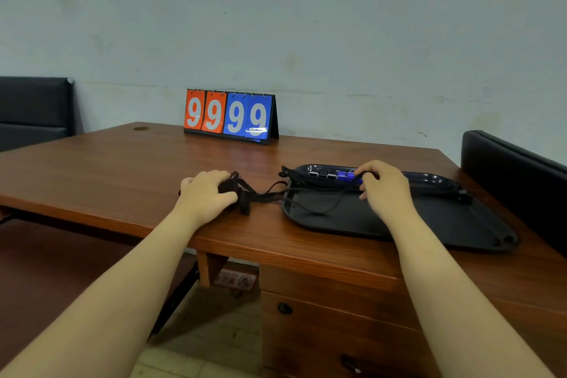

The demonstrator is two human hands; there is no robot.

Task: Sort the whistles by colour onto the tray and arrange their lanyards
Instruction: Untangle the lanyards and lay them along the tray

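A black tray (429,224) lies on the right half of the wooden table. Along its far edge sit silver whistles (320,174) and blue whistles (345,175) in a row. Black lanyards (310,190) trail across the tray and over its left rim. My right hand (383,187) rests over the far part of the tray, fingers pinched on a blue whistle and its cord. My left hand (205,193) is on the table left of the tray, closed over a bundle of dark lanyards (244,196); what lies under the palm is hidden.
A flip scoreboard (230,115) showing 9 9 9 9 stands at the table's back edge by the wall. Black padded seats (515,181) flank the table on the right and far left. Drawers (331,316) sit under the table front.
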